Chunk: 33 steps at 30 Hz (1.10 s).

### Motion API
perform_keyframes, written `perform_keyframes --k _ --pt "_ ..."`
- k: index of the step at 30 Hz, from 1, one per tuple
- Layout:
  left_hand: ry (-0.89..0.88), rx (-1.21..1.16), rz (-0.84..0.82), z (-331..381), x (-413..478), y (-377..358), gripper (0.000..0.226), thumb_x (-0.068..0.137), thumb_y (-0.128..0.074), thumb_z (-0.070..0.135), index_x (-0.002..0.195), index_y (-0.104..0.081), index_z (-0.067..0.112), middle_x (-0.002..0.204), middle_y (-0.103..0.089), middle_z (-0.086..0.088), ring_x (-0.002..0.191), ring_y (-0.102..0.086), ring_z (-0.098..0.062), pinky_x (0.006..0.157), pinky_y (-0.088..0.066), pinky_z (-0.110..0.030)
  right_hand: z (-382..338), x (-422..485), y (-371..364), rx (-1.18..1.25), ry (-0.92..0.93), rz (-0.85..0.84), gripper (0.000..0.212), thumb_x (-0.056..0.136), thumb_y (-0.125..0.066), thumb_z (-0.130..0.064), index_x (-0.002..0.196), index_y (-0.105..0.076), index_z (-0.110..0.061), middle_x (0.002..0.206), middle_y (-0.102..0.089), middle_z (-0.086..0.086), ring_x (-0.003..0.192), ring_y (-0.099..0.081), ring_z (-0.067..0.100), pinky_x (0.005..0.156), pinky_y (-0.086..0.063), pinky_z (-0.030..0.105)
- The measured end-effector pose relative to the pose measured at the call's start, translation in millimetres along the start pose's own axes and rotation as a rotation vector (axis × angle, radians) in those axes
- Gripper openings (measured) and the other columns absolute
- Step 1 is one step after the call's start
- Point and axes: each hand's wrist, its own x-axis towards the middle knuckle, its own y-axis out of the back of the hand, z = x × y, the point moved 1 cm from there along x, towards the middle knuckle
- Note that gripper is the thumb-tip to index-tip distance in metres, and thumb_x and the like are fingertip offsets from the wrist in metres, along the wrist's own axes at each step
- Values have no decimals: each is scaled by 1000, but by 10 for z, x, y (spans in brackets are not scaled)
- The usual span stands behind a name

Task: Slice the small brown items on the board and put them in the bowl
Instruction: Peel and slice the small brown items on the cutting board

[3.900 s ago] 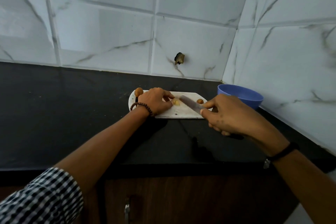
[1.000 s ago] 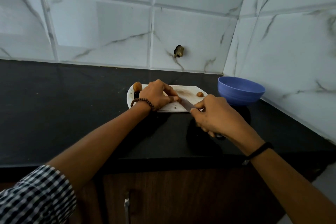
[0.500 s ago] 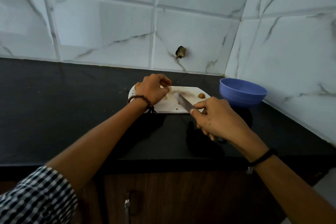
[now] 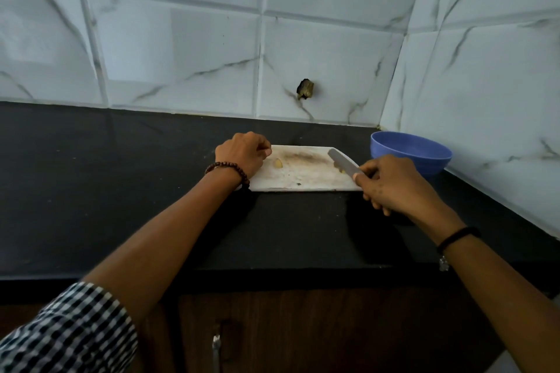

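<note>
A white cutting board (image 4: 303, 180) with a brown stain lies on the black counter. My left hand (image 4: 242, 154) sits over the board's left end with its fingers curled down; whatever is under them is hidden. A pale cut piece (image 4: 278, 163) lies just right of that hand. My right hand (image 4: 391, 185) grips a knife (image 4: 344, 163), whose blade slants over the board's right part, above a small piece (image 4: 343, 172). The blue bowl (image 4: 412, 154) stands right of the board, in the corner.
Marble-look tiled walls close in behind and on the right. A dark stub (image 4: 305, 88) sticks out of the back wall. The black counter (image 4: 121, 179) stretches far to the left. Below its front edge is a wooden cabinet with a metal handle (image 4: 215, 348).
My left hand has moved from the middle of the board to its left end, leaving a pale piece behind. The knife has swung to the board's right part.
</note>
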Motion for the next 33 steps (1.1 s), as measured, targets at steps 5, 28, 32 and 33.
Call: perform_keyframes --k 5,28,32,33 --pt "-37 9 -105 9 4 25 25 94 -55 45 112 -68 33 126 -63 9 111 -59 -19 85 -49 -37 -51 -22 -37 43 48 19 35 99 -57 -27 133 -57 -17 80 -70 9 51 -59 10 41 -43 18" --pt "-157 -213 -230 114 9 -10 20 65 -73 61 80 -72 49 84 -68 30 97 -58 3 104 -37 -48 -353 -98 -353 50 206 58 16 98 -56 -34 106 -66 -24 66 -69 3 33 -54 3 39 -47 18" --pt "-146 -203 -184 133 -18 -16 12 71 -75 55 76 -72 44 81 -65 30 93 -56 0 103 -38 -48 -379 -87 -428 -9 206 78 19 97 -56 -36 104 -67 -22 86 -66 9 53 -65 13 46 -54 24" --pt "-140 -199 -171 134 -22 -19 13 71 -75 54 77 -72 43 80 -65 29 92 -56 0 103 -38 -47 -378 -82 -446 -26 203 88 20 97 -56 -36 103 -67 -21 89 -66 10 62 -66 16 54 -58 30"
